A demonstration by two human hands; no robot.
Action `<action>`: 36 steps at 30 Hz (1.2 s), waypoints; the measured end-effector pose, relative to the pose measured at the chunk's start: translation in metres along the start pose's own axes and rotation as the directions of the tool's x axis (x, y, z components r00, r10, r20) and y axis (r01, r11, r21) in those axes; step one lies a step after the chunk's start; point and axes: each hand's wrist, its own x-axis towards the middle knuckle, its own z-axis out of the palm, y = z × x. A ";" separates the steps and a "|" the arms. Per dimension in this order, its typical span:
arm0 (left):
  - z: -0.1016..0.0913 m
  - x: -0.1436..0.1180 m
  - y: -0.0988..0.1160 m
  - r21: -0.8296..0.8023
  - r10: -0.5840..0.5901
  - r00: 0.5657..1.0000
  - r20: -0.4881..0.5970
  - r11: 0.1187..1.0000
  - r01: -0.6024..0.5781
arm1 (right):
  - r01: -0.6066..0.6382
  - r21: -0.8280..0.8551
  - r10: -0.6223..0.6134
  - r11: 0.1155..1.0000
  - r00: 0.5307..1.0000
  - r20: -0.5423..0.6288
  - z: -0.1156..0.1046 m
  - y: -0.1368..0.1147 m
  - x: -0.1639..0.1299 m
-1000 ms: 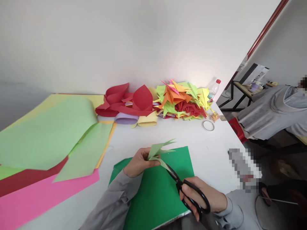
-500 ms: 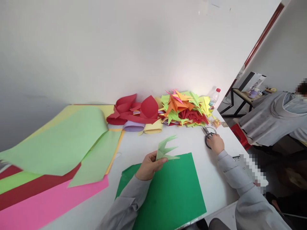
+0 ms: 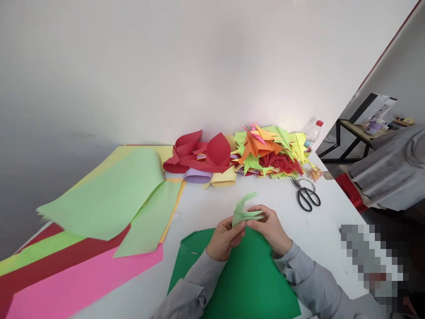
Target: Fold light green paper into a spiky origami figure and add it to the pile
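Observation:
A pale green cut and folded paper piece (image 3: 239, 213) with several pointed strips is between both hands, above the dark green sheet (image 3: 252, 274). My left hand (image 3: 223, 239) pinches its base between thumb and fingers. From the other side, my right hand (image 3: 270, 228) is closed on the pointed strips; part of them is hidden behind its fingers. Black-handled scissors (image 3: 307, 197) lie on the white table to the right of my right hand, with their blades pointing away toward the wall.
Large coloured sheets, pale green (image 3: 109, 195) and pink (image 3: 93, 279) among them, cover the table's left. Against the wall lie curled red paper pieces (image 3: 217, 153) and a pile of folded paper shapes (image 3: 262, 148). A red-capped bottle (image 3: 313, 135) stands behind. Someone in grey (image 3: 388, 164) sits at the right.
My right hand has let go of the scissors, leaving them on the table, and moved left to the pale green paper. The strips are now pressed closer together. The view has shifted slightly.

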 end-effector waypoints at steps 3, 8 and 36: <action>0.004 -0.003 -0.003 0.077 -0.007 1.000 0.010 0.997 0.006 | -0.031 0.030 0.035 0.999 0.987 -0.154 0.008 0.002 0.000; 0.008 -0.007 -0.004 0.134 0.001 0.997 -0.078 0.991 0.009 | -0.107 0.110 0.122 0.988 0.983 -0.137 0.002 -0.001 -0.005; 0.006 -0.008 0.000 0.066 -0.061 0.990 -0.129 0.995 0.070 | 0.102 0.034 -0.097 0.994 0.986 -0.133 -0.011 -0.006 -0.016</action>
